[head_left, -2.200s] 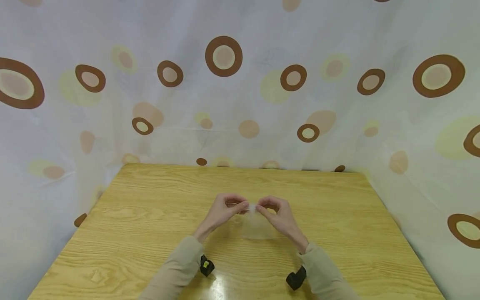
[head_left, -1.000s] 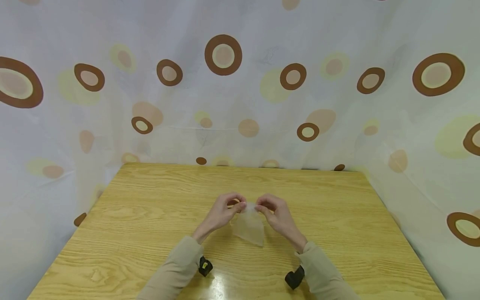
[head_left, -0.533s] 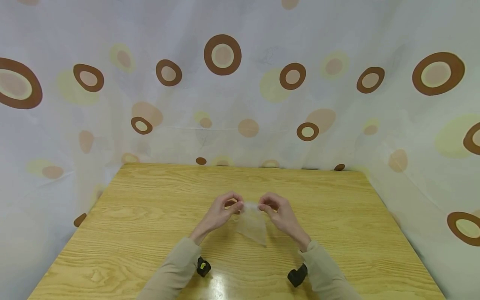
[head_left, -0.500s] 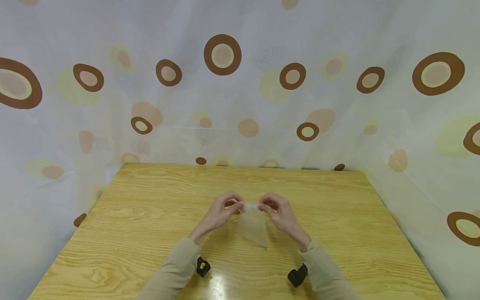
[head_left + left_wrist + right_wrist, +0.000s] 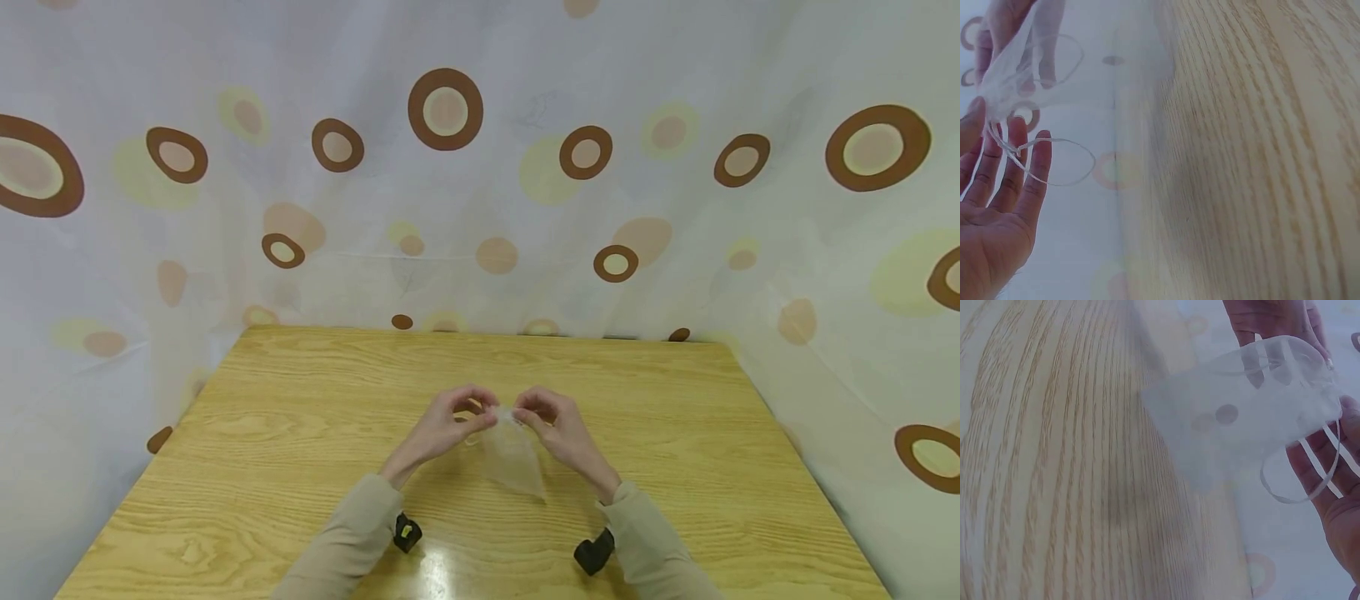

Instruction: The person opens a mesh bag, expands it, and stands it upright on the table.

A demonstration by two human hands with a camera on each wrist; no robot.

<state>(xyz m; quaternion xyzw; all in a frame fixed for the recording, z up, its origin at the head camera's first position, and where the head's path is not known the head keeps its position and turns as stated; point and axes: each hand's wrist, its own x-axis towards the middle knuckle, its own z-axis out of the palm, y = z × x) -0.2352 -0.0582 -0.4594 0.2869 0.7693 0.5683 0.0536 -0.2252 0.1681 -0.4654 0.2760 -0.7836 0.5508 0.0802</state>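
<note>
Between both hands hangs a small white see-through drawstring pouch [image 5: 513, 462], its top edge up and its lower corner tilted to the right. My left hand [image 5: 446, 422] pinches the top edge on the left side between thumb and fingertips. On the other side my right hand [image 5: 558, 429] pinches the same edge. A thin white cord loop [image 5: 1069, 162] dangles beside the left hand's fingers in the left wrist view. Another cord loop [image 5: 1300, 490] hangs by the right hand in the right wrist view. Through the sheer cloth nothing shows inside.
The hands are above a wooden table [image 5: 337, 375]. A pale curtain [image 5: 495, 200] with brown rings and dots surrounds it at the back and sides. Black wrist cameras [image 5: 594, 552] sit below the sleeves.
The hands drew apart along the pouch's top edge, then the left hand came back toward the right. The pouch's lower part swung left, then right, and hangs more spread than at first.
</note>
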